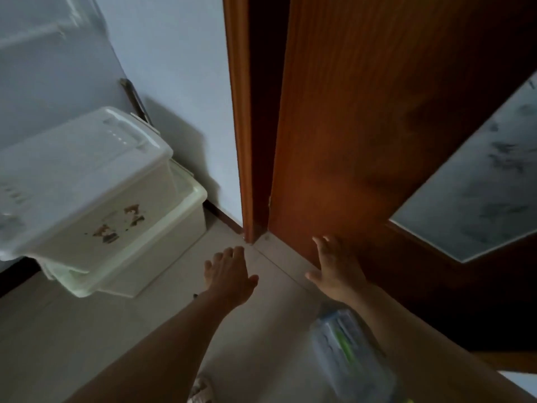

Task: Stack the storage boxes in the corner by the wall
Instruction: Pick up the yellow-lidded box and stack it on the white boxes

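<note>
Already stacked: two storage boxes (96, 205) against the wall (174, 82), up and left of both hands.

Left hand (229, 274) nearer, just right of the lower box (171, 251), fingers (232, 253) loosely spread and empty, palm down over the floor (116, 330). Right hand (337, 269) farther, by the wooden door (363, 141), fingers splayed, holding nothing. Long axis of the stack slanting from lower left toward the wall corner.

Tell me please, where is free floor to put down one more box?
Bare tiled floor lies open in front of the stacked storage boxes, left of the left hand. A narrower patch runs between the boxes and the door frame. Lower right is crowded: a plastic-wrapped package beside the wooden door, where the right hand reaches.
</note>
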`<state>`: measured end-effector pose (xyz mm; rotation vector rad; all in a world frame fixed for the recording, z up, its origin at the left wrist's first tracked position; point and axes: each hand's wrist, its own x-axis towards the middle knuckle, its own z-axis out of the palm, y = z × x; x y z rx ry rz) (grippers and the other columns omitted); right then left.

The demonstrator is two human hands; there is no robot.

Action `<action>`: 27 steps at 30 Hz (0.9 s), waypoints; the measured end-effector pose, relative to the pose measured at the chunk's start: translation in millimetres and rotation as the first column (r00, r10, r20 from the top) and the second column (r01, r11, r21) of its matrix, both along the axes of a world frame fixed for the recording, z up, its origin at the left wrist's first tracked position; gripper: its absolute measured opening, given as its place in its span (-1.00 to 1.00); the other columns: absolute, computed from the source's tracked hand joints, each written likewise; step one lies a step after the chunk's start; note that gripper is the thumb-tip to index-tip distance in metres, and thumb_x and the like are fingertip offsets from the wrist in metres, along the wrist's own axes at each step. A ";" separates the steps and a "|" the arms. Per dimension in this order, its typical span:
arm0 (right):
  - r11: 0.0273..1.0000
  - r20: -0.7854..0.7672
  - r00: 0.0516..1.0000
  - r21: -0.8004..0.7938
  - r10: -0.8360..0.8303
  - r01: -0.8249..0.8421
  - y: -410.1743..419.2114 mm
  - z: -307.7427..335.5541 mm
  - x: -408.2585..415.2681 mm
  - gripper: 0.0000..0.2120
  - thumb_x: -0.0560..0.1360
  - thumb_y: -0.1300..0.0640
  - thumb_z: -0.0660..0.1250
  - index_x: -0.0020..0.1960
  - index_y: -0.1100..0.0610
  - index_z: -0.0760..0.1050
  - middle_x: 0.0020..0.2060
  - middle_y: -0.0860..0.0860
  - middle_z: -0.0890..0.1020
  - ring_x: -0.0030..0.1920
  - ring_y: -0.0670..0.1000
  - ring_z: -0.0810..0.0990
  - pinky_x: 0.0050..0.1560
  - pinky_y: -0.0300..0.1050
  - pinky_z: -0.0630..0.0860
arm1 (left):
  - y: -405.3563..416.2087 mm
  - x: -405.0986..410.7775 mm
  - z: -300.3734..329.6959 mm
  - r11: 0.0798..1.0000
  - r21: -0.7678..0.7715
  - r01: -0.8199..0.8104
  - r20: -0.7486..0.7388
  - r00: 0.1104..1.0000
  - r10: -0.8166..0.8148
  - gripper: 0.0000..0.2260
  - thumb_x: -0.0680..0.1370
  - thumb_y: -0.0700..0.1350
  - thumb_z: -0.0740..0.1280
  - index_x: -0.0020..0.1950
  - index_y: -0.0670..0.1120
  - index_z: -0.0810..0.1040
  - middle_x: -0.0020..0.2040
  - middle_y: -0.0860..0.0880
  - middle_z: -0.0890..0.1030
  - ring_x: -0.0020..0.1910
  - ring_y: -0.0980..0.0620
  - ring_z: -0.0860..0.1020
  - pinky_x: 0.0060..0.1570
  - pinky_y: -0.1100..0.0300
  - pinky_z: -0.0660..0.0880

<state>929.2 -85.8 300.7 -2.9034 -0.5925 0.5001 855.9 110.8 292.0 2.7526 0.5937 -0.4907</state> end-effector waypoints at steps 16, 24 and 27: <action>0.926 -0.089 0.922 -0.011 -0.376 0.377 -231.5 -85.7 -64.2 -0.31 0.42 -0.13 0.33 0.42 0.12 0.19 0.33 0.10 0.33 0.30 0.09 0.29 0.24 -0.06 0.34 | -213.5 2.6 -81.2 0.953 -0.123 0.276 -0.159 0.943 -0.294 -0.41 0.52 0.13 0.25 0.46 -0.08 0.18 0.41 -0.08 0.37 0.37 -0.08 0.37 0.31 -0.01 0.30; 0.844 -0.211 0.820 -0.051 -0.532 0.534 -302.2 -136.7 -113.9 -0.36 0.46 -0.03 0.34 0.43 0.11 0.17 0.36 0.10 0.29 0.36 0.12 0.32 0.28 -0.03 0.36 | -284.6 -28.7 -132.8 0.926 -0.198 0.322 -0.227 0.904 -0.363 -0.47 0.52 0.14 0.25 0.40 -0.06 0.25 0.31 -0.08 0.46 0.26 -0.09 0.46 0.20 0.01 0.38; 0.815 -0.215 0.791 -0.046 -0.572 0.577 -336.8 -152.0 -131.3 -0.35 0.47 -0.02 0.35 0.44 0.11 0.15 0.34 0.10 0.33 0.36 0.12 0.31 0.31 -0.03 0.34 | -319.5 -42.7 -150.6 0.921 -0.242 0.306 -0.249 0.898 -0.364 -0.47 0.53 0.13 0.24 0.42 -0.07 0.22 0.32 -0.09 0.46 0.27 -0.10 0.46 0.21 0.00 0.38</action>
